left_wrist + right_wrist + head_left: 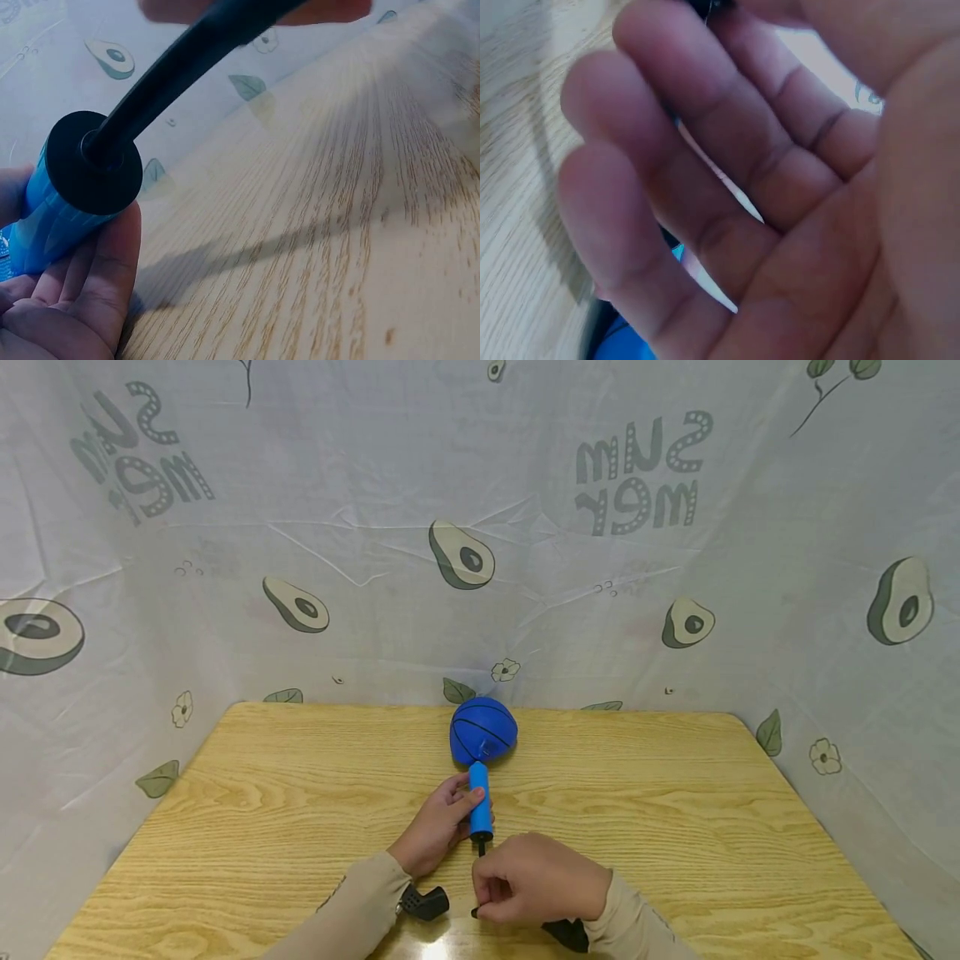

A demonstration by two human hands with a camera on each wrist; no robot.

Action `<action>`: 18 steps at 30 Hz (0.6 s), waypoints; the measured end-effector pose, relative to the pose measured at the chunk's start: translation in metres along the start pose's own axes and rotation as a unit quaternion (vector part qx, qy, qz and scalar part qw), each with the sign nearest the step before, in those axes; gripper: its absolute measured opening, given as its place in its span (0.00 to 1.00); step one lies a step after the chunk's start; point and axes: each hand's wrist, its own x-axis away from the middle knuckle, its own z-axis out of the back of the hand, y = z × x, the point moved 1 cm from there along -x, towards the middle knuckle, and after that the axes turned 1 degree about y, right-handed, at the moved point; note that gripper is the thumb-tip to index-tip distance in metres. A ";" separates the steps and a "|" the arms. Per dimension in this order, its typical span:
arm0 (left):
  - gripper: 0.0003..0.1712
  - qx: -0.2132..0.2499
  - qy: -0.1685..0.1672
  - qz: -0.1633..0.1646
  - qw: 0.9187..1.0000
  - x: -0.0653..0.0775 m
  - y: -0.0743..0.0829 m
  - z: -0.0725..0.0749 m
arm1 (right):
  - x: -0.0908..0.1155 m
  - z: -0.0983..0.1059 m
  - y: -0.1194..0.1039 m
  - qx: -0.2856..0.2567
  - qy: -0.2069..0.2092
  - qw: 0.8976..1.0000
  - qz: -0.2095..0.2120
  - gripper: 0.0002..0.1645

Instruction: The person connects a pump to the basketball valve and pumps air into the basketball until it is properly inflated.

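Note:
A blue ball with black seams (482,727), its side dented and partly deflated, lies toward the back of the table. In line with it, the blue hand pump (479,800) meets the ball's near side in the head view. My left hand (437,827) grips the pump's barrel, thumb on top. From its black end cap (94,169) the black rod (176,79) is drawn well out. My right hand (536,881) pinches the rod's near end between thumb and forefinger, with the other fingers (697,67) curled. Whether the pump's needle is inside the ball cannot be seen.
The wood-grain table (300,777) spreads to both sides of the hands. A pale curtain with avocado prints (390,635) hangs behind it and along both sides. Black wrist devices (424,903) sit at both sleeves, close to the tabletop.

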 end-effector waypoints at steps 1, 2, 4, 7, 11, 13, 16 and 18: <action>0.36 -0.001 0.000 0.000 1.000 0.000 0.000 0.000 | 0.000 0.000 0.001 0.002 0.007 1.000 -0.004 0.11; 0.36 -0.001 0.000 0.000 1.000 0.000 0.000 0.000 | 0.000 0.001 0.002 0.005 0.015 1.000 -0.007 0.11; 0.36 -0.001 -0.001 0.000 1.000 0.000 0.000 0.000 | 0.000 0.001 0.005 0.011 0.030 0.999 -0.016 0.12; 0.36 0.000 -0.006 -0.003 1.000 -0.001 0.001 0.000 | 0.001 0.001 0.010 0.017 0.048 0.998 -0.037 0.13; 0.35 0.003 -0.007 -0.004 1.000 -0.001 0.000 0.000 | 0.000 0.002 0.013 0.016 0.069 0.994 -0.079 0.12; 0.35 0.004 -0.006 -0.005 1.000 -0.001 -0.001 0.000 | 0.000 0.003 0.014 0.015 0.082 0.992 -0.098 0.11; 0.35 0.002 -0.007 -0.007 1.000 -0.001 -0.001 0.000 | 0.001 0.004 0.015 0.024 0.105 0.987 -0.118 0.11; 0.36 -0.002 -0.007 -0.008 1.000 -0.001 -0.001 0.000 | 0.001 0.004 0.016 0.030 0.118 0.984 -0.131 0.11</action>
